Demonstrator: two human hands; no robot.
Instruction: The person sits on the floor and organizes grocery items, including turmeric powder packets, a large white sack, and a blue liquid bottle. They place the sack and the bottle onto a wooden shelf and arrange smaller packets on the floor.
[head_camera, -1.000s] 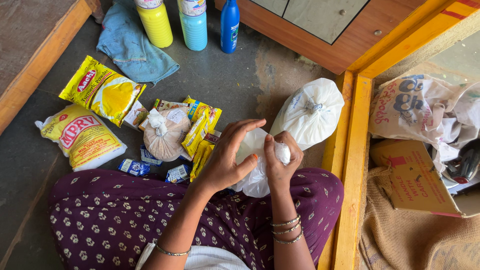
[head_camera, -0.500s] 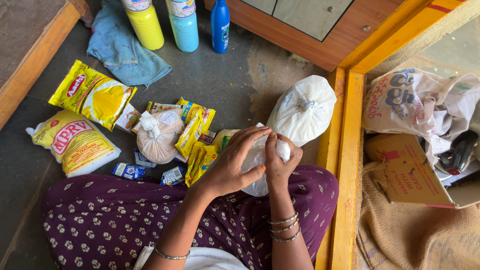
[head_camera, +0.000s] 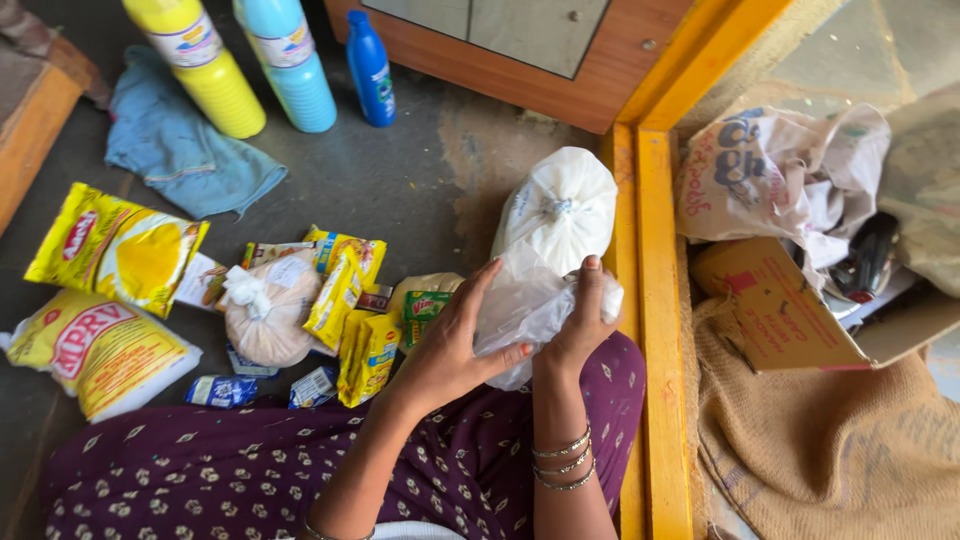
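Between both hands, a small clear plastic bag (head_camera: 520, 310) was gripped, left hand (head_camera: 450, 345) cupped against it, right hand (head_camera: 580, 325) closed around it, tied white sack (head_camera: 555, 215) just beyond, yellow packets (head_camera: 350, 300) left of them.

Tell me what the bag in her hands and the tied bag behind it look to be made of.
The bag held by the left hand and right hand looks like thin, glossy, translucent plastic film: it crumples and catches light. The tied bag behind seems a thicker, opaque white plastic, stretched smooth and knotted on top; a woven sack cannot be ruled out.
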